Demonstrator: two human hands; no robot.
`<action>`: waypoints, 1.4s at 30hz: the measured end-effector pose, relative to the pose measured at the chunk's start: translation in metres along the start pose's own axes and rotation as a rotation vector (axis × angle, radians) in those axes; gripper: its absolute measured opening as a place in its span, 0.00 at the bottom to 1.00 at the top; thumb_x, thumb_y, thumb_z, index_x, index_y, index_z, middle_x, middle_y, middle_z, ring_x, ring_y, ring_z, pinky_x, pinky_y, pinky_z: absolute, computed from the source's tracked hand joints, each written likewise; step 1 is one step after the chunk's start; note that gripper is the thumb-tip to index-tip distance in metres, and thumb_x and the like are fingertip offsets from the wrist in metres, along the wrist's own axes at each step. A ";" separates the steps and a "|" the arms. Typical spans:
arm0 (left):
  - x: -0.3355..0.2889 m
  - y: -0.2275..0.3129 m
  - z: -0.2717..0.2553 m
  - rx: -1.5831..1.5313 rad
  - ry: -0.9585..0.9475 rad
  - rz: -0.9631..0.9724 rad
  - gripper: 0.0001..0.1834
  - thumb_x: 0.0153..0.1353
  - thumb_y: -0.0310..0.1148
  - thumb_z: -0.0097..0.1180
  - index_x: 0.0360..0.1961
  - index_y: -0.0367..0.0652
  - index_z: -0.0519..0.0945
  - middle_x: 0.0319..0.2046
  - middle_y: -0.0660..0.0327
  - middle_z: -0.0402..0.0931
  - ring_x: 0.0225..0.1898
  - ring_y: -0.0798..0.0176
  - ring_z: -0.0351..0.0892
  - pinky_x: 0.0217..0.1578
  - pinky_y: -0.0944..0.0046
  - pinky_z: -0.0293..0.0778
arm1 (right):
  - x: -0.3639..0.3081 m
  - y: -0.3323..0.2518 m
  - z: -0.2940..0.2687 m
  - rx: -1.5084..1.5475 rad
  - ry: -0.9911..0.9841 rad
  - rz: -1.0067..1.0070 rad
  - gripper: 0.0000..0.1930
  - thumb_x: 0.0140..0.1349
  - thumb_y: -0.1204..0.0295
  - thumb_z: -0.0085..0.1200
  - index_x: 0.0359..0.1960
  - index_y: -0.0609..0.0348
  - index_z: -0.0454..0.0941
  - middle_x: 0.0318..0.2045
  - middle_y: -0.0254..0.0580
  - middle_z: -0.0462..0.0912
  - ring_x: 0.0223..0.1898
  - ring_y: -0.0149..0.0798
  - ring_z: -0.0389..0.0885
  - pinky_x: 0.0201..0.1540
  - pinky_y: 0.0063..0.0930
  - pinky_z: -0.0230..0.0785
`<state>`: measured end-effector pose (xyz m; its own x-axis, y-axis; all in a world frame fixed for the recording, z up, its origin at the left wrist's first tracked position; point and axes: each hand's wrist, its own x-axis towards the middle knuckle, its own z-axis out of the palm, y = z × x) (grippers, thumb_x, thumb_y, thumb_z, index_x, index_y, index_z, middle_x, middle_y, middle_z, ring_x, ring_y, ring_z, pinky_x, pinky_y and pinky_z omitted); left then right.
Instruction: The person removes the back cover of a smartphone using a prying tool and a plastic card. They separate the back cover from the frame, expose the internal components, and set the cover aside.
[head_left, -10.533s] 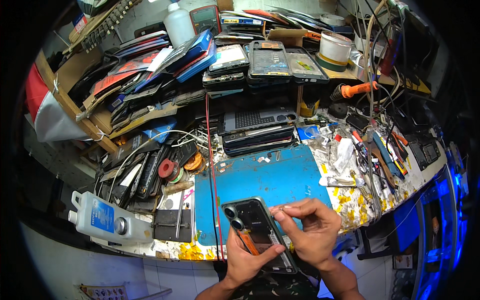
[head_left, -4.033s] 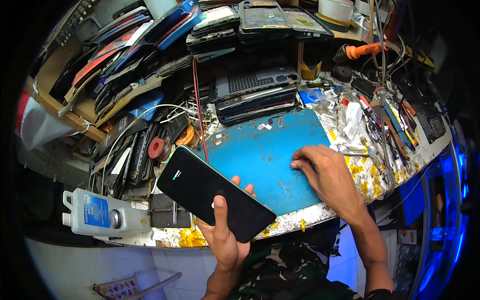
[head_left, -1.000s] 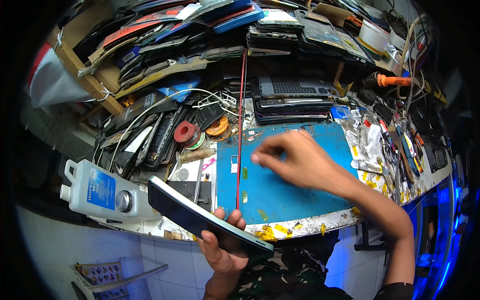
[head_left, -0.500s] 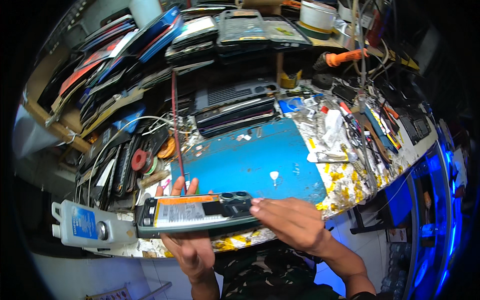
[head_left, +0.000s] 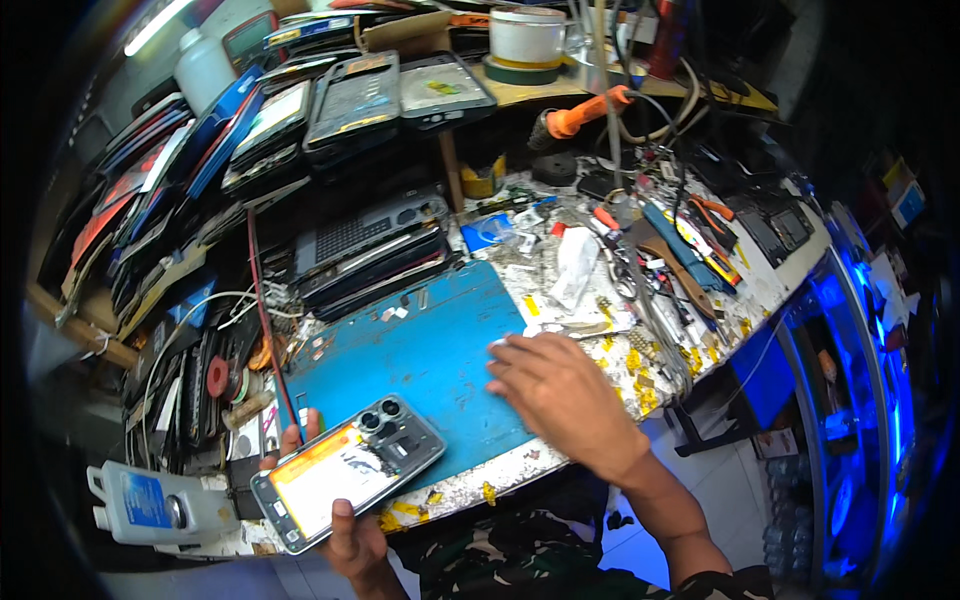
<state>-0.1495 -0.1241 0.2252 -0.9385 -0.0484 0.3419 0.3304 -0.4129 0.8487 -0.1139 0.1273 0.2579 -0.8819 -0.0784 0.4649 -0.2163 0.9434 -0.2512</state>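
My left hand grips a smartphone with its back cover off, thumb along the near edge and fingers on the far side. The phone's camera rings point to the upper right, and bright light glares off its battery. Over the right part of the blue work mat, my right hand is closed at the fingertips, where the pale edge of a small white pick shows. Most of the pick is hidden by the fingers.
Stacked laptops stand behind the mat, below a shelf of piled phone and tablet parts. A white jug is at the left front. Pliers and screwdrivers crowd the right side, with an orange-handled tool above.
My right hand has left the phone and moved onto the mat, at the white pick. My left hand has tilted the phone, so its back faces up more. The view has shifted right.
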 end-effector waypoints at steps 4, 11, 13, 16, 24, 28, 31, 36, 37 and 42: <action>0.000 -0.005 0.004 0.158 -0.083 0.211 0.58 0.51 0.49 0.69 0.74 0.56 0.42 0.68 0.51 0.53 0.71 0.35 0.52 0.67 0.35 0.57 | -0.007 -0.016 -0.013 0.488 0.153 0.175 0.20 0.63 0.72 0.61 0.57 0.61 0.77 0.47 0.50 0.84 0.41 0.45 0.86 0.45 0.32 0.77; -0.019 0.040 0.026 1.284 -0.337 0.369 0.55 0.41 0.61 0.74 0.68 0.66 0.55 0.57 0.64 0.57 0.66 0.61 0.53 0.69 0.44 0.56 | -0.020 -0.073 -0.019 1.727 -0.315 0.521 0.58 0.61 0.67 0.65 0.73 0.48 0.21 0.58 0.61 0.68 0.55 0.43 0.77 0.55 0.38 0.76; -0.032 0.041 0.025 1.026 -0.363 0.383 0.44 0.45 0.56 0.73 0.59 0.64 0.58 0.54 0.63 0.57 0.65 0.58 0.54 0.66 0.48 0.63 | -0.018 -0.078 -0.023 1.719 -0.303 0.456 0.65 0.56 0.62 0.70 0.72 0.46 0.17 0.61 0.63 0.65 0.58 0.46 0.75 0.57 0.41 0.74; -0.033 0.035 0.004 0.426 -0.579 0.385 0.23 0.58 0.50 0.63 0.47 0.55 0.66 0.52 0.61 0.58 0.62 0.52 0.63 0.62 0.43 0.70 | -0.013 -0.080 -0.031 1.543 -0.328 0.356 0.74 0.46 0.62 0.78 0.72 0.44 0.15 0.64 0.64 0.60 0.62 0.52 0.71 0.60 0.48 0.72; -0.025 0.003 -0.002 0.361 -0.633 0.666 0.28 0.61 0.33 0.62 0.60 0.66 0.67 0.50 0.51 0.70 0.57 0.47 0.72 0.57 0.36 0.71 | -0.002 -0.083 -0.030 1.401 -0.494 0.314 0.74 0.44 0.64 0.79 0.72 0.46 0.17 0.67 0.66 0.56 0.64 0.54 0.68 0.61 0.52 0.71; -0.026 0.000 0.009 0.268 -0.717 0.751 0.30 0.62 0.36 0.62 0.63 0.64 0.62 0.50 0.51 0.70 0.56 0.47 0.73 0.54 0.37 0.74 | -0.002 -0.081 -0.032 1.285 -0.503 0.167 0.71 0.46 0.65 0.78 0.73 0.52 0.21 0.68 0.63 0.55 0.65 0.53 0.68 0.64 0.49 0.67; -0.025 0.011 0.007 0.315 -0.629 0.737 0.32 0.64 0.39 0.60 0.64 0.60 0.59 0.53 0.50 0.69 0.57 0.46 0.72 0.57 0.41 0.72 | -0.001 -0.077 -0.032 1.025 -0.276 0.054 0.69 0.44 0.68 0.78 0.73 0.58 0.26 0.67 0.64 0.57 0.66 0.54 0.67 0.66 0.47 0.64; -0.032 0.019 0.027 -0.186 -0.167 0.203 0.51 0.58 0.51 0.66 0.69 0.36 0.49 0.65 0.46 0.58 0.68 0.46 0.58 0.70 0.45 0.51 | 0.002 -0.076 -0.028 0.781 0.068 -0.078 0.48 0.43 0.72 0.74 0.64 0.66 0.56 0.64 0.69 0.64 0.55 0.63 0.75 0.57 0.45 0.69; -0.032 0.023 0.028 -0.319 -0.250 -0.023 0.53 0.57 0.50 0.67 0.70 0.35 0.48 0.66 0.45 0.55 0.69 0.48 0.57 0.70 0.46 0.51 | 0.002 -0.078 -0.028 0.742 0.036 -0.092 0.45 0.43 0.71 0.75 0.62 0.66 0.59 0.64 0.69 0.64 0.55 0.63 0.75 0.56 0.45 0.70; -0.028 0.044 0.017 -0.247 -0.361 -0.548 0.33 0.64 0.24 0.53 0.68 0.32 0.54 0.61 0.48 0.67 0.62 0.57 0.69 0.62 0.55 0.67 | 0.002 -0.090 -0.032 0.559 -0.055 -0.129 0.33 0.45 0.61 0.76 0.49 0.69 0.76 0.64 0.72 0.64 0.52 0.61 0.77 0.54 0.44 0.73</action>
<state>-0.1071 -0.1258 0.2602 -0.8574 0.5131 0.0398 -0.2535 -0.4885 0.8349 -0.0825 0.0525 0.3084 -0.8510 -0.2119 0.4805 -0.4988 0.6125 -0.6133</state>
